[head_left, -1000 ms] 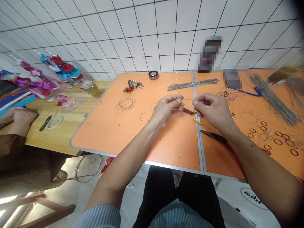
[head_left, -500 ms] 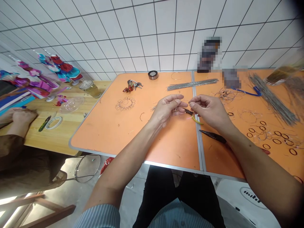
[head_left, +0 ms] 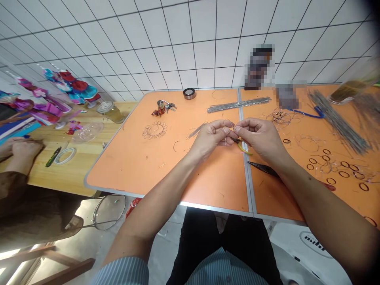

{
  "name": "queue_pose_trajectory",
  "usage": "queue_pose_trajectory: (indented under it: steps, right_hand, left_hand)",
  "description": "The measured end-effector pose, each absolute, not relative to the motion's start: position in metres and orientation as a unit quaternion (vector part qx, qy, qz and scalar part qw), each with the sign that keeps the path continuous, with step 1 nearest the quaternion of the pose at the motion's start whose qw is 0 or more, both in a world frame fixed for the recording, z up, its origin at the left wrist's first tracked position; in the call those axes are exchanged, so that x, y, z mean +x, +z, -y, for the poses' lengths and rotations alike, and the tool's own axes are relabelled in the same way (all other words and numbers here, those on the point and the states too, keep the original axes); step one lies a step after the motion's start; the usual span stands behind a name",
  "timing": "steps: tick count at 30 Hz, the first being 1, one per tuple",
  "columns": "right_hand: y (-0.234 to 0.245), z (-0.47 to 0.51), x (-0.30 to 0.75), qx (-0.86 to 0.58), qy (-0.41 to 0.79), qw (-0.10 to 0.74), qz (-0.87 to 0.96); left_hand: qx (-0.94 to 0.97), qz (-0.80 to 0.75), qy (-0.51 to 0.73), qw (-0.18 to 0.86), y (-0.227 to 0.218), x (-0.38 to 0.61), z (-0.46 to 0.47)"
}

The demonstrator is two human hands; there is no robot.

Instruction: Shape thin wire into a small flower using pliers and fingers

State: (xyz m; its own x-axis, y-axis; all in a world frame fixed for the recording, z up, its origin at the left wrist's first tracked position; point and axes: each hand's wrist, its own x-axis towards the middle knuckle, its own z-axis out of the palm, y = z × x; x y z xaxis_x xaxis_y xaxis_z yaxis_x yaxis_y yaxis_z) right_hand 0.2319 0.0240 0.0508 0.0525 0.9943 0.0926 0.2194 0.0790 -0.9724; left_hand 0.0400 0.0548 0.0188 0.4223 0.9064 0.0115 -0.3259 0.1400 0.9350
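Note:
Over the orange table (head_left: 154,166), my left hand (head_left: 212,138) and my right hand (head_left: 259,136) meet fingertip to fingertip. Both pinch a thin bent wire (head_left: 226,138) held between them. Under my right hand lie pliers with yellow handles (head_left: 245,149). Dark pliers (head_left: 263,168) lie beside my right wrist. A wire flower shape (head_left: 154,129) rests on the table left of my left hand.
A straight wire bundle (head_left: 237,105), a tape roll (head_left: 189,93) and keys (head_left: 162,107) lie farther back. Small dark rings (head_left: 341,172) and long wires (head_left: 338,122) cover the right side. Another person's hand (head_left: 18,148) rests on the wooden table (head_left: 53,174) at left.
My two hands have closed the gap between them, and their fingertips now touch over the wire. The view has shifted slightly.

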Motion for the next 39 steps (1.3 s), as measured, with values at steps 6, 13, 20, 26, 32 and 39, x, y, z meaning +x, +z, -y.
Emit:
queue_pose_trajectory:
  steps: [6, 13, 20, 26, 32, 39]
  right_hand:
    - [0.052, -0.022, 0.232, -0.548, 0.410, 0.469, 0.557]
    - [0.055, -0.021, 0.231, -0.550, 0.425, 0.455, 0.557]
    - [0.057, -0.021, 0.230, -0.552, 0.419, 0.447, 0.565]
    - [0.049, -0.023, 0.233, -0.529, 0.452, 0.466, 0.546]
    - [0.043, -0.026, 0.236, -0.509, 0.466, 0.485, 0.538]
    - [0.044, -0.027, 0.237, -0.505, 0.498, 0.473, 0.524]
  left_hand:
    - [0.487, -0.299, 0.442, 0.692, 0.013, 0.042, -0.058]
    - [0.486, -0.345, 0.432, 0.677, 0.022, 0.040, -0.053]
    - [0.493, -0.349, 0.449, 0.658, 0.026, 0.042, -0.049]
    - [0.444, -0.380, 0.481, 0.653, 0.028, 0.039, -0.051]
    - [0.452, -0.374, 0.406, 0.701, 0.027, 0.034, -0.053]
    - [0.459, -0.368, 0.389, 0.708, 0.022, 0.035, -0.056]
